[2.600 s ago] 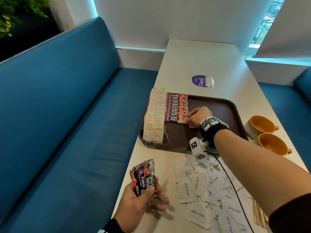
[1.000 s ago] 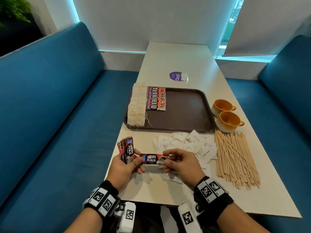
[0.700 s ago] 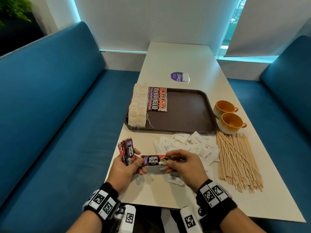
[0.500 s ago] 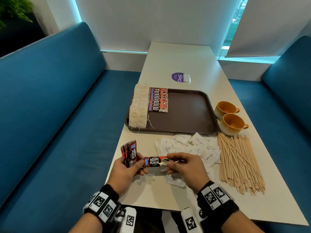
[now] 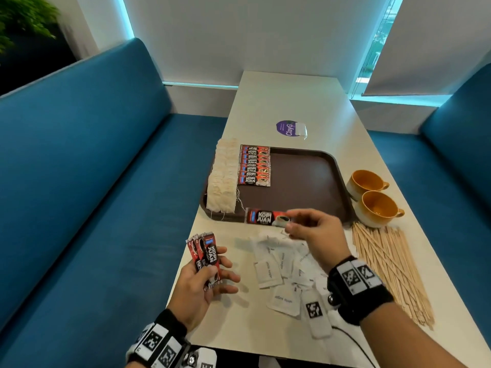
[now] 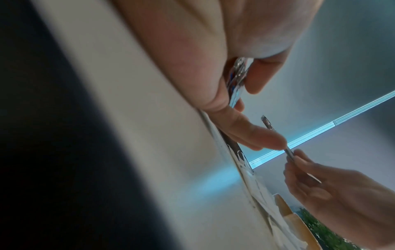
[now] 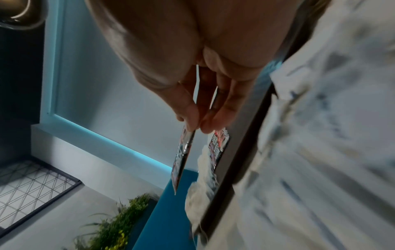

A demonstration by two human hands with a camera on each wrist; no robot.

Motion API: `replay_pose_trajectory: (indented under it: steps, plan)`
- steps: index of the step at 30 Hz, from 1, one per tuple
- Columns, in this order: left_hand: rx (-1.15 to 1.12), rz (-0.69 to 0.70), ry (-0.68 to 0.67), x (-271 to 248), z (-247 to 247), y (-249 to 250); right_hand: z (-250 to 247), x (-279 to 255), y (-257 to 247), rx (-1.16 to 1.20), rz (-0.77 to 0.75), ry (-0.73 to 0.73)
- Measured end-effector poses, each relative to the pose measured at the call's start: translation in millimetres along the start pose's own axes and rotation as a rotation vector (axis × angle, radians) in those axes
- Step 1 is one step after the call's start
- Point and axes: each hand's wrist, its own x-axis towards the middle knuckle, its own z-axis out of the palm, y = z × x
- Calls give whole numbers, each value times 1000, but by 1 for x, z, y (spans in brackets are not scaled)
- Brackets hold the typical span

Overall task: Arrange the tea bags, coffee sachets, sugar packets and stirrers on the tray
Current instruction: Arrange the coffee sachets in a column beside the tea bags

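Head view: right hand (image 5: 316, 235) pinches sachet (image 5: 261, 215) above tray's (image 5: 336, 168) near rim

A moment ago I had both hands on one coffee sachet (image 5: 267, 216) low over the near worktop; now my left hand (image 5: 204, 282) has let go of it, and my right hand (image 5: 316, 235) alone pinches its end and has carried it forward, level, to just above the near rim of the tray (image 5: 342, 208). My left hand has drawn back a little toward me and holds only the small fan of spare sachets (image 5: 206, 256), fingers (image 5: 225, 277) spread beneath them. The view has also tipped down and nearer the worktop, so the hands sit higher in the head view.
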Motion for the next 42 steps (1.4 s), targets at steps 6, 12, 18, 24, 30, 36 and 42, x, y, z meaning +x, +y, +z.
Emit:
replay_pose_trajectory:
  steps: [6, 12, 18, 24, 30, 36, 42]
  plan:
    - [21, -24, 9, 1, 0, -2, 16, 91, -14, 9, 8, 34]
    - [10, -58, 32, 2, 0, -1, 37, 148, 4, -165, 119, -2]
    - [2, -57, 18, 4, -2, -4, 46, 170, 9, -330, 131, -53]
    - [-27, -54, 0, 5, -5, -6, 50, 180, 6, -463, 100, -89]
    - [-18, -50, -13, 4, -4, -4, 51, 187, 0, -569, 97, -123]
    - [-1, -36, -10, 5, -3, -5, 47, 189, -2, -594, 126, -139]
    - [13, -42, 11, 4, -2, -3, 42, 184, -10, -500, 135, -143]
